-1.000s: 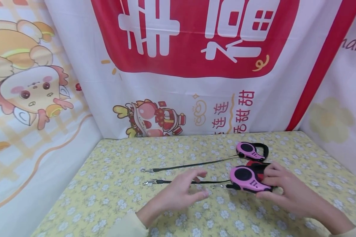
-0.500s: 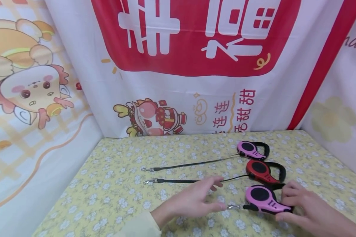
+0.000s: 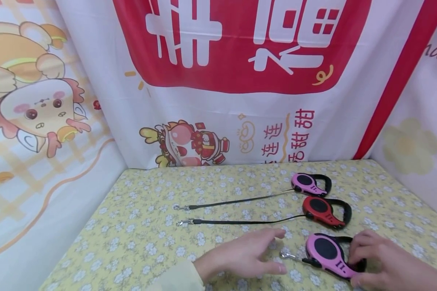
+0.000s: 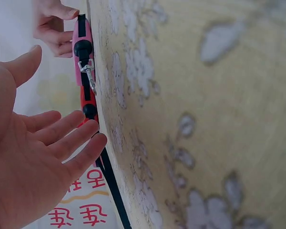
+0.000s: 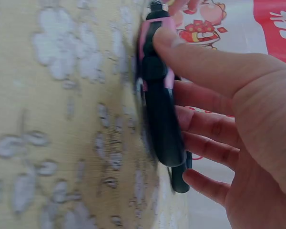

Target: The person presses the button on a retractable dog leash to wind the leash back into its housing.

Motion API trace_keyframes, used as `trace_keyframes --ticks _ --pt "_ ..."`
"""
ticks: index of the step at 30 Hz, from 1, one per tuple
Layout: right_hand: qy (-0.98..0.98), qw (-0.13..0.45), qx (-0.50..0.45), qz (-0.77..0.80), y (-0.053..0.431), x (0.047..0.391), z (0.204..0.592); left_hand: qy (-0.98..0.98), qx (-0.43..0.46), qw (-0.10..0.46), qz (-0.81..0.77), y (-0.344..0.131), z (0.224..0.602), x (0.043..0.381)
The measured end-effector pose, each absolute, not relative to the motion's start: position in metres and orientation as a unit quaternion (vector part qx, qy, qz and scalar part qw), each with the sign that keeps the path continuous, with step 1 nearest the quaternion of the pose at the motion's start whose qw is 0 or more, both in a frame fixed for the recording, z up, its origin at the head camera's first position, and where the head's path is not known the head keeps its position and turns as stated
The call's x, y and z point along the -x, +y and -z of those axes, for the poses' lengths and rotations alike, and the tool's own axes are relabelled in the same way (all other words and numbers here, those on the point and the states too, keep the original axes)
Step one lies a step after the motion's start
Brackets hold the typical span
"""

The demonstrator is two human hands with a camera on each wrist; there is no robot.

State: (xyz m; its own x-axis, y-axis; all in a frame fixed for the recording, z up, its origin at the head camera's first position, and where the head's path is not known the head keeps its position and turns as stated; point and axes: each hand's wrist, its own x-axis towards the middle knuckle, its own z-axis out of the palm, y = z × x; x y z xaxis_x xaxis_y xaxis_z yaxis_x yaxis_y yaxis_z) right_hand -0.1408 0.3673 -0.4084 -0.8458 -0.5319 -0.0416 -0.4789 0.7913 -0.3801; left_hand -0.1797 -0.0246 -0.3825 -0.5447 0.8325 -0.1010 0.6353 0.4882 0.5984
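Observation:
A pink retractable dog leash with a black centre disc lies nearest me on the table, and my right hand grips it at the handle end. In the right wrist view my thumb presses the leash's edge while the fingers lie along its other side. Its metal clip sticks out to the left. My left hand is held just left of that clip, thumb and fingers spread apart with nothing between them. A red retractable leash lies just beyond the pink one.
Another pink retractable leash lies farthest back. Two black straps stretch leftward, the rear strap and the red leash's strap, each ending in a metal clip. Flowered cloth covers the table; printed curtains stand behind and beside it.
My right hand has brought the near pink leash toward me and to the right, off the red leash, which now shows fully. My left hand has followed to the right.

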Motion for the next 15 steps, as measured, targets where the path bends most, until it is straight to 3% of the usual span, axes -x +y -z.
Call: trace_keyframes --ticks 3,8,15 --pt "0.951 0.040 0.251 0.177 0.364 0.142 0.402 0.837 -0.424 0.203 -0.280 -0.029 0.381 0.180" --pt "0.950 -0.063 0.222 0.210 0.357 0.150 0.391 0.834 -0.376 0.208 -0.347 -0.043 0.379 0.184" --pt "0.944 -0.061 0.171 0.277 0.357 0.174 0.384 0.836 -0.307 0.176 -0.419 -0.074 0.377 0.193"
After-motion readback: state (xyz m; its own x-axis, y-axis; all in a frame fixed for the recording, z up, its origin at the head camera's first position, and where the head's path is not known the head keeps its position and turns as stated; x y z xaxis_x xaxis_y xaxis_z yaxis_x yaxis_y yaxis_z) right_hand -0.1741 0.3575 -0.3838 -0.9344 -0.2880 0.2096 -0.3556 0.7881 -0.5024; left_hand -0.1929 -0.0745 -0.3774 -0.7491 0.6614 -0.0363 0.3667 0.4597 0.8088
